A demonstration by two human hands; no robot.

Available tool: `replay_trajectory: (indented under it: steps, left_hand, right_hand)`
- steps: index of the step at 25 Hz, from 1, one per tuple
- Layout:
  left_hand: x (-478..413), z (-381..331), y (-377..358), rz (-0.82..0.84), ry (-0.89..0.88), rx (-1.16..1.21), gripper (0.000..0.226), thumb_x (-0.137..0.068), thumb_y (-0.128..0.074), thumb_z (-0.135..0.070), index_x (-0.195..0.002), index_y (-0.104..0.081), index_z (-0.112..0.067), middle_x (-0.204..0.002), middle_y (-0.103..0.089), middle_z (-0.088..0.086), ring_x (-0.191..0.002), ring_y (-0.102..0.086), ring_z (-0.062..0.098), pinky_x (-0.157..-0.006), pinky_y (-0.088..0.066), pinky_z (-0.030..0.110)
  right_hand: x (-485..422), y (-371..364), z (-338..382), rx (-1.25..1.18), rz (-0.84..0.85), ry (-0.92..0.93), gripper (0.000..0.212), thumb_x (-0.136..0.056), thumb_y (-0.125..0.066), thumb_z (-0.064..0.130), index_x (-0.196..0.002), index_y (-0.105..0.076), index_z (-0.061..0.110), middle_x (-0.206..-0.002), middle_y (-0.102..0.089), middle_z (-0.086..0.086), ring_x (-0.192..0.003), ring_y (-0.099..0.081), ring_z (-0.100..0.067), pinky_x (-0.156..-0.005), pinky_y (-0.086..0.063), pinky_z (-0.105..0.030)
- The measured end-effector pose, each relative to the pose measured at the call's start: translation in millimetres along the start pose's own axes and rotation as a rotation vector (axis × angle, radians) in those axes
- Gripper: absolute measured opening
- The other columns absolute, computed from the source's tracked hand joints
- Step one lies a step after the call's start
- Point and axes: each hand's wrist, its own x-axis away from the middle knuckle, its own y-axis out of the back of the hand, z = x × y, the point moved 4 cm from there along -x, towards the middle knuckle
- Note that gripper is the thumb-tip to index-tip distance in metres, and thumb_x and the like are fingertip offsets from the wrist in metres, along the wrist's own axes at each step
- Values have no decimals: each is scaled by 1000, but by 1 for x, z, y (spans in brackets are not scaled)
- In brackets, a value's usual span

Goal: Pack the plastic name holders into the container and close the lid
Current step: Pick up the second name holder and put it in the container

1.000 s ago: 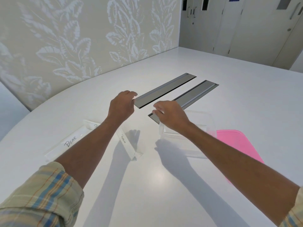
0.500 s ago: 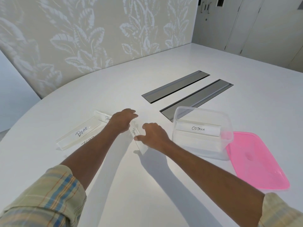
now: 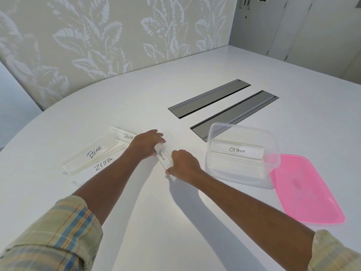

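Observation:
A clear plastic name holder marked PENGUIN (image 3: 162,156) lies on the white table between my hands. My left hand (image 3: 147,143) grips its far end and my right hand (image 3: 183,165) grips its near end. To the left lie three more clear holders, marked PANDA (image 3: 125,136), BEAR (image 3: 93,154) and ZEBRA (image 3: 101,165); my left forearm covers part of them. A clear container (image 3: 242,175) stands open at the right with a holder marked OSTRICH (image 3: 237,150) inside. Its pink lid (image 3: 306,189) lies flat beside it on the right.
Two grey metal cable hatches (image 3: 210,98) (image 3: 235,112) are set flush in the white table (image 3: 175,222) behind the container. A leaf-patterned wall runs along the table's far left edge, and white cabinet doors stand at the back right.
Both hands have drawn back from above the container and hatches to the PENGUIN holder and closed on its two ends. The view has tilted down and left, and the container with OSTRICH shows.

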Motion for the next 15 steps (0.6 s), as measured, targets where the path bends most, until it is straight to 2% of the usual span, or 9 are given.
replay_trajectory:
  steps: [6,10,15]
  left_hand:
    - [2,-5,-8,-46,-36,38,67,-87,-76,-9,-146,-60,-37,-162,-46,-19,-158,-29,6,-112,-38,24]
    - [4,-12,-11,-94,-64,46,57,-92,-72,-9,-144,-63,-31,-156,-53,-17,-156,-34,6,-114,-37,24]
    - [9,-20,-11,-106,-49,74,50,-94,-70,-10,-141,-64,-25,-153,-58,-4,-154,-40,10,-114,-39,30]
  right_hand:
    - [7,6,-6,-9,-5,-79,43,-71,-91,32,-84,-52,19,-72,-49,4,-75,-57,-27,-59,-41,-32]
    - [10,11,-7,13,-8,-113,45,-70,-93,30,-81,-52,17,-92,-69,-6,-74,-59,-28,-62,-43,-32]
    - [17,18,-9,52,-22,-130,38,-73,-88,19,-81,-51,16,-95,-71,-9,-88,-71,-32,-62,-42,-30]
